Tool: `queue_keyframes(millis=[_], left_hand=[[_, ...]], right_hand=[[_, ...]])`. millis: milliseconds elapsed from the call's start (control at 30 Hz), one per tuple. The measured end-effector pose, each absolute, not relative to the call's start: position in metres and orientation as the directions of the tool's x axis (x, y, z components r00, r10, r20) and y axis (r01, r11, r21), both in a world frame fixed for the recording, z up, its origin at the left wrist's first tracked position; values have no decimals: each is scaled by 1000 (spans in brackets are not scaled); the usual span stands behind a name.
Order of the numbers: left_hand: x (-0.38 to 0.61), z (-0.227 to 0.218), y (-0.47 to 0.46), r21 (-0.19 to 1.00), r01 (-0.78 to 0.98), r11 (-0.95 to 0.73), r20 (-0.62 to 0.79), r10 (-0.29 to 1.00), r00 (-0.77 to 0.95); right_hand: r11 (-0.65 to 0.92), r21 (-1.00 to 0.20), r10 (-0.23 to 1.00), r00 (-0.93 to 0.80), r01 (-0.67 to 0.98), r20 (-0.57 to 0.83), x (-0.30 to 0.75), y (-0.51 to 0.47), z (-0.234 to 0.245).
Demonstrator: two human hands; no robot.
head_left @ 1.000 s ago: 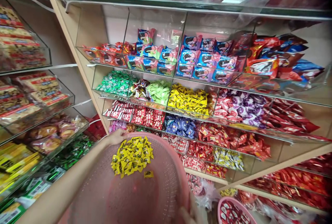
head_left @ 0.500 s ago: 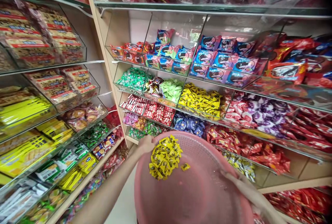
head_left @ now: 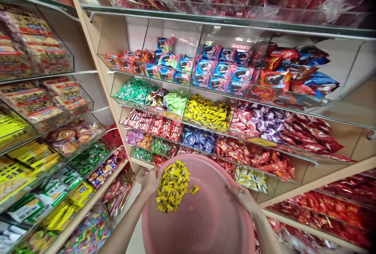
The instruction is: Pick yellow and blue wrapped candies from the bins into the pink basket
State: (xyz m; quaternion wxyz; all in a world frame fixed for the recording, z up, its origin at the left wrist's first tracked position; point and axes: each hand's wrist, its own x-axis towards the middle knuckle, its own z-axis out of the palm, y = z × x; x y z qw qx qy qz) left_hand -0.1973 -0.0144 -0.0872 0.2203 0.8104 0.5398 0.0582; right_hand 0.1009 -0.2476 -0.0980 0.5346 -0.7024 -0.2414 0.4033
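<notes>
A large pink plastic basin [head_left: 205,222] with small holes round its upper wall is held in front of the shelves. My left hand [head_left: 151,181] grips its left rim, and my right hand [head_left: 242,198] grips the right rim. Inside, against the left wall, lies a heap of yellow-wrapped candies [head_left: 173,185]. One loose yellow candy [head_left: 194,189] rests just right of the heap. The undersides of both hands' grips are hidden by the basin wall.
Ahead, glass-fronted bins hold yellow candies [head_left: 207,111], green candies [head_left: 132,90], blue packets [head_left: 198,139] and purple-and-white candies [head_left: 266,120]. Packaged snacks [head_left: 38,101] fill the left shelves. A glass shelf [head_left: 223,19] with red wrapped goods runs overhead.
The basin has moved slightly left and down in view, with both hands still on its rim. The shelves have shifted left as the view turned right. The candies lie the same.
</notes>
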Motion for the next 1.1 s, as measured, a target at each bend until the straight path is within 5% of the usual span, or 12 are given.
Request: queue_keyframes(millis=[767,1100], left_hand=[[-177,-82,15,355,848,-393,-168,866,471],[-157,-59,-13,356,862,-361,-168,883,439]], right_hand=[[-302,-952,738,619,-53,-269,108,-231,-91],[-328,-914,735,544,-237,-405,118,-264,-75]])
